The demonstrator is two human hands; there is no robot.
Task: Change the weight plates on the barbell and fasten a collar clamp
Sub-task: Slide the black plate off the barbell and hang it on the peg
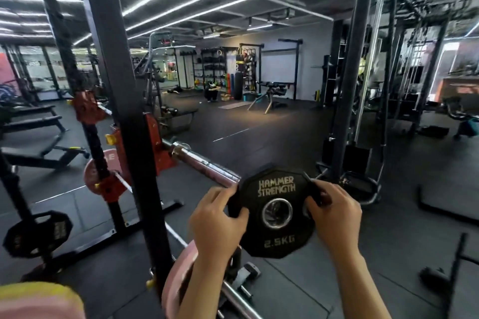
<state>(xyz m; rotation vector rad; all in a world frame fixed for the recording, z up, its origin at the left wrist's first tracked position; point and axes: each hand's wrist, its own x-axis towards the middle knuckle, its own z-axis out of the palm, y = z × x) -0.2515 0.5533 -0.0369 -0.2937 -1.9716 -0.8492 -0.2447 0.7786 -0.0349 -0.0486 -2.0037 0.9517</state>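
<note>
Both hands clamped on 1 black 2.5kg plate [276, 211], left hand [219, 217] and right hand [334, 211] at opposite rims, keeping the bore square to the bare barbell sleeve [204, 163] just beyond. 2 pink plates: one by the rack [99, 172], one low [178, 274]. Collar clamp prob out of view.

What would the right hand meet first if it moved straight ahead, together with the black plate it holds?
Probably the end of the barbell sleeve, just beyond the 2.5 kg plate that the right hand and left hand grip. Depth is unclear, so the plate's hole may not line up yet.
</note>
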